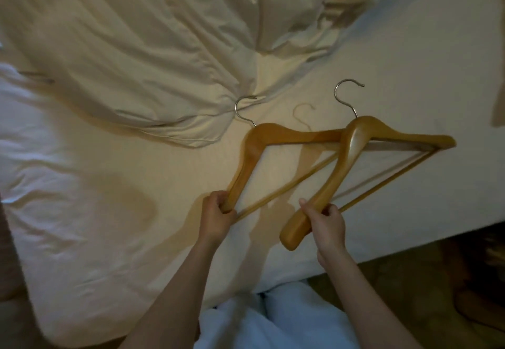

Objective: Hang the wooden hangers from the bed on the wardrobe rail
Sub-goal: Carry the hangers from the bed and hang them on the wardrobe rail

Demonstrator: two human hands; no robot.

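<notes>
Two hangers over the bed, near its edge, one per hand.
- Left hanger: the left hand is clamped round its near shoulder tip.
- Right hanger: the right hand is curled round its near arm, just above the tip. A separate shadow on the sheet suggests it is lifted clear. Lift of the left hanger: cannot tell.
- The hands are apart. The right hanger's near arm crosses in front of the left hanger's far end.

Orientation: both lie roughly flat and skewed. Each long axis, tip to tip, runs from near-left to far-right. The left hook and right hook point away from the person. The left hook is at the edge of the rumpled duvet.

Progress (judgement): pick-up is done or nearly so. The rail is not in view, so the carry and the hanging remain. No other hangers are seen on the sheet.
</notes>
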